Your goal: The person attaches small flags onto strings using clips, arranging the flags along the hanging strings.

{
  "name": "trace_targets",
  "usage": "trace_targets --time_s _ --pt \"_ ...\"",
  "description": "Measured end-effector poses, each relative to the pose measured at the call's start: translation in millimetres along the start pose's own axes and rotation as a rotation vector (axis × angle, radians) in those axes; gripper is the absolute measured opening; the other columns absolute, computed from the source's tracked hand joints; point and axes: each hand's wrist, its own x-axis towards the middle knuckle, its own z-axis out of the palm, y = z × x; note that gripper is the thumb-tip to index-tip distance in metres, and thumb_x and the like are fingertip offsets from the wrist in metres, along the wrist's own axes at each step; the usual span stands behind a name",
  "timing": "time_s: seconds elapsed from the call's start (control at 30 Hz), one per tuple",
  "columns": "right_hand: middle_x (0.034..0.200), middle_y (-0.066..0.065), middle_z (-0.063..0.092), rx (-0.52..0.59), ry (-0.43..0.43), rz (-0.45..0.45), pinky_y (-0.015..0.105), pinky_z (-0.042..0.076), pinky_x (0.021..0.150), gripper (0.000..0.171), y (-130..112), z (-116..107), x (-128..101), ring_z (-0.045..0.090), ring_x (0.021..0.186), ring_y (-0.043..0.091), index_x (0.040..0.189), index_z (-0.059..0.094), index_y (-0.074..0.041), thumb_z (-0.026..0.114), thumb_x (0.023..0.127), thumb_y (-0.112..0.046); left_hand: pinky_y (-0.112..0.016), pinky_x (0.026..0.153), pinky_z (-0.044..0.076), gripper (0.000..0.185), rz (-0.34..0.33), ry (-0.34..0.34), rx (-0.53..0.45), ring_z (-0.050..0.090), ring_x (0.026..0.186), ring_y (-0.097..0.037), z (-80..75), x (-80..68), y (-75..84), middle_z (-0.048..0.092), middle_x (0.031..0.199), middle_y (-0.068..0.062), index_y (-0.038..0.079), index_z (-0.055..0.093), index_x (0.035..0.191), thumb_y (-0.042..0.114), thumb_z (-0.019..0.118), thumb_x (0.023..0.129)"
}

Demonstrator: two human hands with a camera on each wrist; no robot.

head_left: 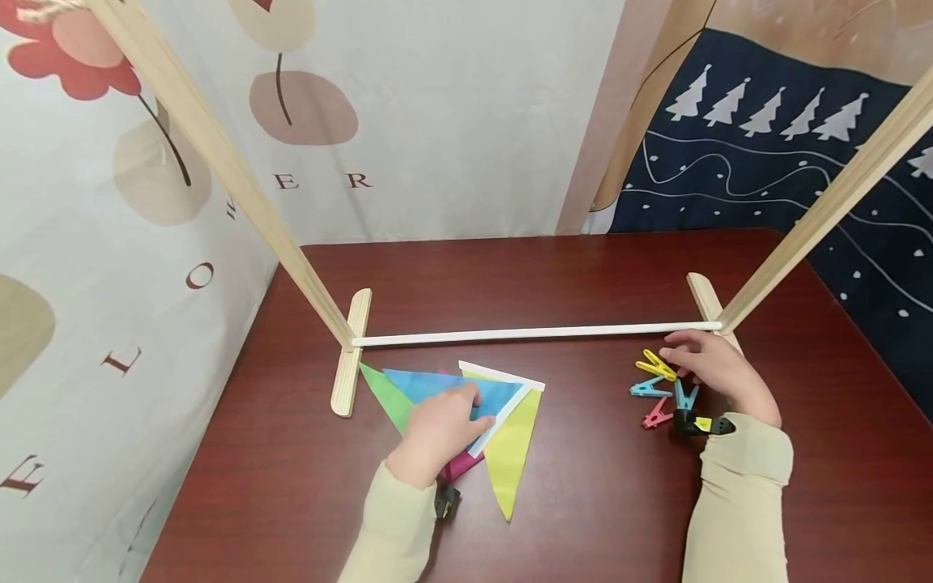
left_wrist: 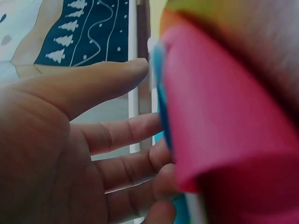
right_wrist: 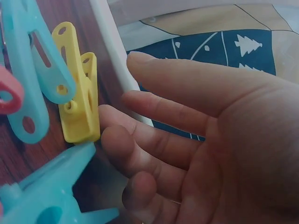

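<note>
Head view: left hand (head_left: pixel 437 425) is lying flat with straight fingers on the stack of triangular flags (head_left: pixel 474 409), pressing the blue flag (head_left: pixel 430 382) with green, pink and yellow flag (head_left: pixel 513 450) tips fanning out underneath, nothing gripped; left wrist view is showing the fingers (left_wrist: pixel 121 135) against the pink and blue paper edges. Right hand (head_left: pixel 717 368) is resting relaxed, fingers loose, fingertips touching the yellow clothespin (head_left: pixel 656 365) and not pinching it, with the other blue and pink clothespins (head_left: pixel 659 401) lying just beside it. Flags and pins are sitting on the dark red table (head_left: pixel 598 502), just in front of the white rod (head_left: pixel 535 332) of the wooden frame (head_left: pixel 348 356).
</note>
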Motion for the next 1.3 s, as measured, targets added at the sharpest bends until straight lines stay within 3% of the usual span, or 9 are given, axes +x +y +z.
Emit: trace_targets --time_s 0.23,0.5,0.77,1.07,1.3 --pt "0.085 0.012 0.058 -0.031 -0.024 -0.008 0.033 0.044 0.057 0.052 -4.5 2.6 3.2 0.052 0.071 0.023 0.121 0.046 0.002 0.056 0.087 -0.036 -0.030 0.049 0.036 0.039 -0.008 0.016 0.023 0.043 0.058 -0.013 2.3 -5.1 5.3 0.044 0.071 0.005 0.017 0.050 0.086 0.050 0.067 0.071" --pt "0.082 0.010 0.058 -0.054 -0.028 -0.053 0.033 0.043 0.054 0.050 -7.5 7.7 7.3 0.050 0.067 0.022 0.119 0.049 0.002 0.059 0.085 -0.033 -0.030 0.048 0.036 0.052 0.018 0.069 0.092 0.040 0.080 -0.023 5.6 -10.9 8.5 0.040 0.091 -0.006 0.013 0.049 0.089 0.053 0.071 0.064" --pt "0.084 0.008 0.056 -0.124 -0.022 -0.075 0.029 0.038 0.050 0.045 -15.1 10.9 8.8 0.046 0.061 0.019 0.117 0.053 -0.002 0.062 0.083 -0.029 -0.034 0.064 0.036 0.031 0.091 0.153 0.134 0.040 0.088 -0.022 10.5 -11.1 8.4 0.044 0.099 -0.003 0.017 0.060 0.098 0.035 0.068 0.074" --pt "0.097 0.014 0.055 -0.138 -0.018 -0.041 0.031 0.039 0.059 0.050 -16.6 15.3 8.1 0.049 0.076 0.022 0.119 0.051 -0.001 0.066 0.080 -0.028 -0.034 0.063 0.040 0.020 0.113 0.239 0.134 0.046 0.087 -0.021 14.6 -10.6 5.5 0.050 0.098 -0.002 0.016 0.064 0.095 0.029 0.062 0.079" --pt "0.093 0.013 0.055 -0.160 -0.001 -0.025 0.029 0.038 0.058 0.048 -17.6 18.6 9.6 0.051 0.072 0.020 0.116 0.053 -0.001 0.067 0.078 -0.027 -0.034 0.062 0.044 0.017 0.116 0.311 0.112 0.050 0.081 -0.020 14.6 -9.7 4.2 0.055 0.091 -0.001 0.016 0.068 0.091 0.028 0.061 0.080"
